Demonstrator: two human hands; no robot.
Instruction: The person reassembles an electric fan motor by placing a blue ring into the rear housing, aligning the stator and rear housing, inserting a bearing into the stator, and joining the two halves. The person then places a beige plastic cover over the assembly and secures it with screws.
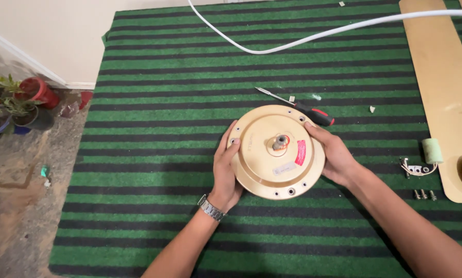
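On the green-and-black striped mat (pixel 189 77), the round gold-coloured metal fan motor housing (pixel 276 152) sits between both hands: the left hand (pixel 224 167) is spread flat against its left rim, the right hand (pixel 334 154) cupped around its right rim, neither pinching anything. It looks tilted up toward the camera, so a loose grip could let it slide off the palms and land on the short steel shaft (pixel 280 142) or roll onto the red-and-black-handled screwdriver (pixel 298 107) just behind it. Small loose screws (pixel 424 194) and a pale green cylindrical part (pixel 432 151) lie to the right, easy to scatter. Whether the housing's lower edge rests on the mat is hard to tell. The tan wooden fan blade (pixel 442 98) is cut off at the frame's edge.
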